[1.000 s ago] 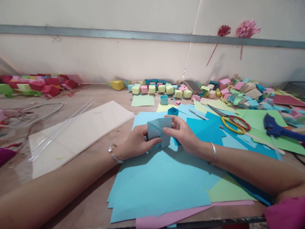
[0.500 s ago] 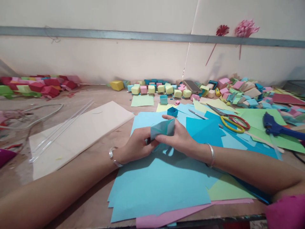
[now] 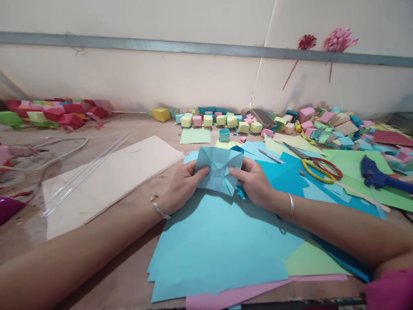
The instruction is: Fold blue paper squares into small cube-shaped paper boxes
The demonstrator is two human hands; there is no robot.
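We hold a small light blue sheet, creased across its face, up between our two hands, over a stack of larger blue paper. Our left hand grips the left edge, the thumb pressed on the near face and the other fingers curled behind. Our right hand pinches the right edge likewise, its thumb on the near face near a crumpled fold; most of the fingers behind are hidden from us. So the sheet lies between thumb and fingers on both sides, its middle free of them. Just beyond its top edge we see a light blue paper box and a pale green sheet. To our right lie scissors and a blue glue gun; to our left, clear plastic strips rest on a cream slab. Farther back, small paper blocks line the wall.
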